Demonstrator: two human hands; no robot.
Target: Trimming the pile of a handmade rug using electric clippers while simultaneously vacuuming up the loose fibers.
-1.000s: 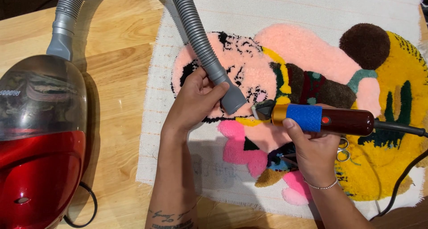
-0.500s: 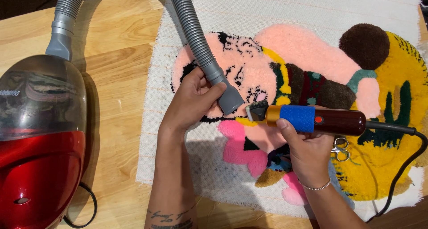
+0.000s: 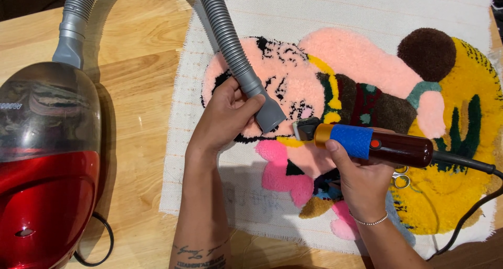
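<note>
The left hand (image 3: 226, 117) grips the grey vacuum hose (image 3: 230, 44); the right hand (image 3: 361, 182) clasps a corded clipper (image 3: 374, 145) over the tufted rug (image 3: 367, 59). The red canister's (image 3: 44, 195) smoky bin holds fluff.

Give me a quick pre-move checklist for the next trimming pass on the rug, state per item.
1. Left hand grips vacuum hose near nozzle: ok.
2. Nozzle sits beside clipper head: ok.
3. Right hand wraps the clipper body: ok.
4. Clipper cord off the blade path: ok.
5. Scissors on the tufted rug clear of the hand: not ok.
6. Clipper running: cannot tell.
</note>
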